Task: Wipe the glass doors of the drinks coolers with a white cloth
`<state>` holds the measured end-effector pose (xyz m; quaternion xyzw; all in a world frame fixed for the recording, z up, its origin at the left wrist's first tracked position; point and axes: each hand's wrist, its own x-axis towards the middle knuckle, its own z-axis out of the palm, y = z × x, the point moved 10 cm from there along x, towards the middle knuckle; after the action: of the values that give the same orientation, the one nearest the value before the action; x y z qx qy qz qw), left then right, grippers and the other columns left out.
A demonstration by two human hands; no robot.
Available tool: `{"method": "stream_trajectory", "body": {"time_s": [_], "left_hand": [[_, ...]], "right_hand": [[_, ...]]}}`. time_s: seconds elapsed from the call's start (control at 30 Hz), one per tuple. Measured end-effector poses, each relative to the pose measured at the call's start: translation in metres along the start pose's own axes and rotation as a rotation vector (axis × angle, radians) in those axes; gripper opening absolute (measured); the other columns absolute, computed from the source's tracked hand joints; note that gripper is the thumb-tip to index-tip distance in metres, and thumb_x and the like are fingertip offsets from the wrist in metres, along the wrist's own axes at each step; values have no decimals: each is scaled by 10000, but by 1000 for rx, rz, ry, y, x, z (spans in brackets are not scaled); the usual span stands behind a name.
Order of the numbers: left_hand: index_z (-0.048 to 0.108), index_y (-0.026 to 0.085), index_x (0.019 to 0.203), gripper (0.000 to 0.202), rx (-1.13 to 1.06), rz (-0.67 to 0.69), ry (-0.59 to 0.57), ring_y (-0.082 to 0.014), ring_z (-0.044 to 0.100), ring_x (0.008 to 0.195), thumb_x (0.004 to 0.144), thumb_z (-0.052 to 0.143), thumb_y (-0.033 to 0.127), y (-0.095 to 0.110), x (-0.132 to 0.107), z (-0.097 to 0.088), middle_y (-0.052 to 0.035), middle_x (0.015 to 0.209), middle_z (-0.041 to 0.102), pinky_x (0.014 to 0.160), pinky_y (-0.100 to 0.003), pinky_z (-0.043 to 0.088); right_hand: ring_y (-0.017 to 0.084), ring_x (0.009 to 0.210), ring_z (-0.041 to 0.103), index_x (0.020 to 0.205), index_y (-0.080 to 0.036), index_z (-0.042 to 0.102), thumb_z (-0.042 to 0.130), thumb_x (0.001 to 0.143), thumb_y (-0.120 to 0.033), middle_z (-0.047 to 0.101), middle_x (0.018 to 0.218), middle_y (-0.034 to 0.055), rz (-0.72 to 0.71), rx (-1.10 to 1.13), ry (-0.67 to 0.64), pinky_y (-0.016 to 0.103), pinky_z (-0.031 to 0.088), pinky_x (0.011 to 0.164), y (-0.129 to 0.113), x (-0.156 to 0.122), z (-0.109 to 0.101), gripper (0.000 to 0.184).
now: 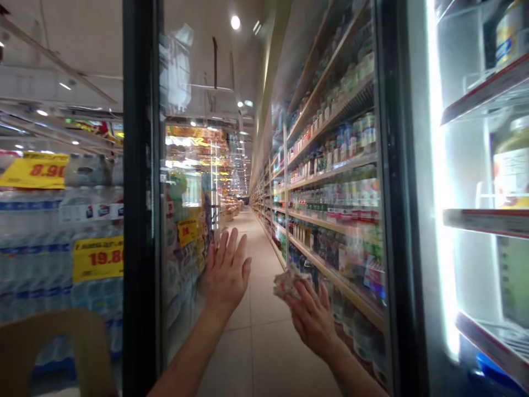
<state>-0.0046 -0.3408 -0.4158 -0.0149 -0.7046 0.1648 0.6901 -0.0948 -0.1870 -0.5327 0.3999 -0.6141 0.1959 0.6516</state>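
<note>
I look through an open glass cooler door with a black frame. My left hand is raised with its fingers stretched out and spread, flat against the glass. My right hand presses a crumpled whitish cloth against the glass, its fingers bunched on the cloth. Through the glass a store aisle with long shelves of bottles runs away from me.
The lit cooler interior with wire shelves and bottles stands at the right. Packs of bottled water with yellow price signs are stacked at the left. A tan chair back sits at the bottom left.
</note>
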Motion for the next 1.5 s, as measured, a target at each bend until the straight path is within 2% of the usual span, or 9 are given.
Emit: {"method": "stream_trajectory", "body": {"time_s": [0.2,0.43,0.67,0.87,1.07,1.13,1.27,1.33,1.5], "left_hand": [[238,254,1433,622,-27,-27,-16,-201,230,1384,868,497,227,-4,-1,5,-76,1446,357,1141,-413,162],[198,233,1444,672,0,5,5,-208,226,1386,854,520,220,0,0,3,-101,1452,344,1135,-424,180],[177,239,1448,690,4,33,20,-202,215,1390,849,517,204,0,1,1,-92,1469,312,1140,-419,172],[205,215,1443,666,18,45,28,-219,234,1385,854,513,212,0,0,0,-105,1457,336,1126,-436,200],[263,190,1428,630,36,54,16,-220,213,1392,853,518,199,1,-1,-1,-116,1417,409,1118,-432,217],[296,184,1417,605,38,48,15,-223,221,1390,853,515,198,2,-1,-1,-121,1406,425,1117,-433,219],[318,181,1407,591,31,50,28,-218,240,1385,852,520,203,2,-2,-3,-125,1402,431,1117,-427,218],[320,180,1405,594,24,47,31,-217,248,1382,849,526,208,1,-2,-2,-126,1406,426,1120,-425,212],[314,187,1407,598,6,55,41,-206,238,1385,848,525,211,2,-1,-1,-122,1417,412,1126,-409,206]], "right_hand": [[293,1339,354,1388,-207,362,418,880,-189,367,1448,173,464,-235,179,585,262,1055,97,-13,-35,511],[231,1311,405,1336,-304,434,491,840,-174,466,1398,65,-1,-68,-66,504,184,1126,14,-19,-5,516],[291,1355,323,1409,-197,314,401,890,-187,352,1452,184,553,-279,227,557,293,1042,115,-19,-42,526],[228,1329,376,1313,-285,452,456,848,-154,484,1375,77,-5,-56,14,497,196,1121,35,14,-11,483],[328,1307,384,1369,-185,404,360,889,-246,414,1407,190,640,-203,318,592,319,998,155,14,-51,485],[330,1325,358,1378,-183,390,354,889,-246,382,1430,190,644,-173,336,584,317,1002,143,28,-45,495],[246,1334,364,1330,-286,443,428,851,-181,465,1390,85,91,-28,77,508,210,1104,45,58,-10,490],[226,1318,390,1300,-302,471,454,835,-173,497,1364,64,-46,-16,26,490,178,1119,35,53,-7,482],[293,1311,388,1345,-215,432,364,873,-248,413,1419,156,531,-175,273,560,273,1038,166,39,-45,478]]}}
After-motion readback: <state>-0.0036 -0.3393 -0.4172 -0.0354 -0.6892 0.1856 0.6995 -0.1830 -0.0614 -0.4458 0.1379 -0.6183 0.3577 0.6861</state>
